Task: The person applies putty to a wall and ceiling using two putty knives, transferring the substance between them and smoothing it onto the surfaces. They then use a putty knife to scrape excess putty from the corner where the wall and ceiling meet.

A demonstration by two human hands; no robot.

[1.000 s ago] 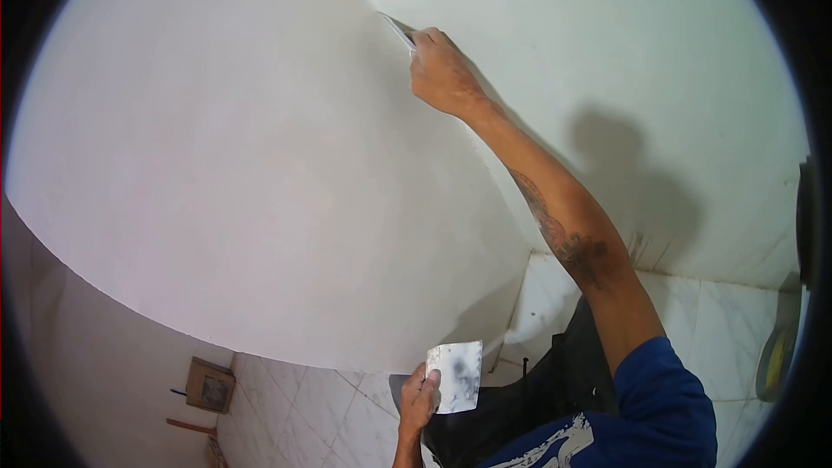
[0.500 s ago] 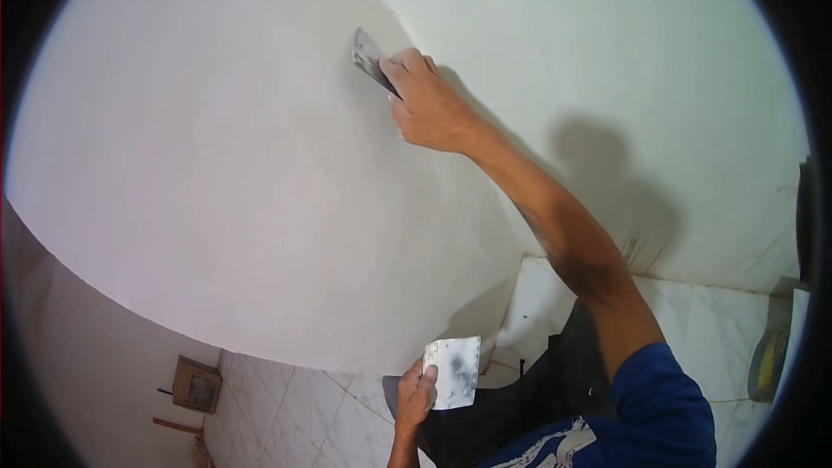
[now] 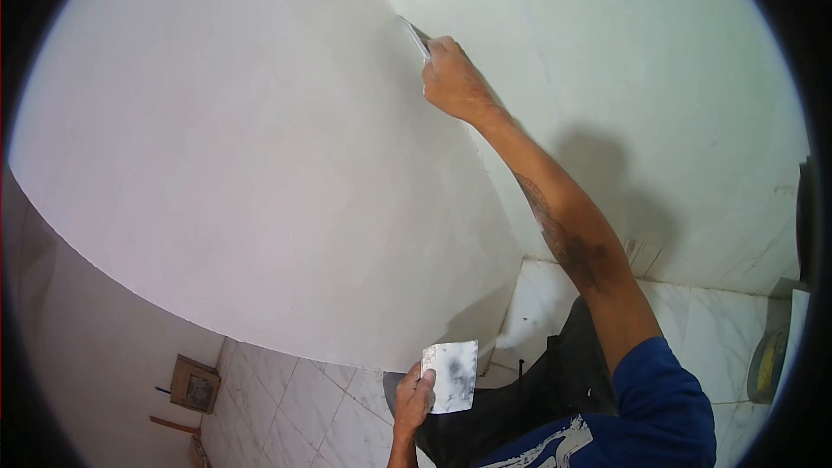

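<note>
My right hand (image 3: 452, 80) is raised high and grips a putty knife (image 3: 414, 33), whose thin blade lies edge-on against the inner corner where the left white wall (image 3: 225, 139) meets the right white wall (image 3: 607, 43). My left hand (image 3: 414, 400) stays low near my body and holds a flat metal plate (image 3: 451, 374) smeared with grey and white filler, tilted upright. My right forearm, with a dark tattoo, stretches across the right wall, and a blue sleeve covers the upper arm.
Pale marble-look floor tiles (image 3: 312, 407) lie below. A small brown box (image 3: 196, 385) sits on the floor at the lower left with a wooden stick beside it. A yellow object (image 3: 768, 364) leans at the far right edge. My shadow falls on the right wall.
My right hand swung the putty knife from the corner out onto the left wall, blade face showing, then back up into the corner, blade edge-on. My left hand with the plate barely moved.
</note>
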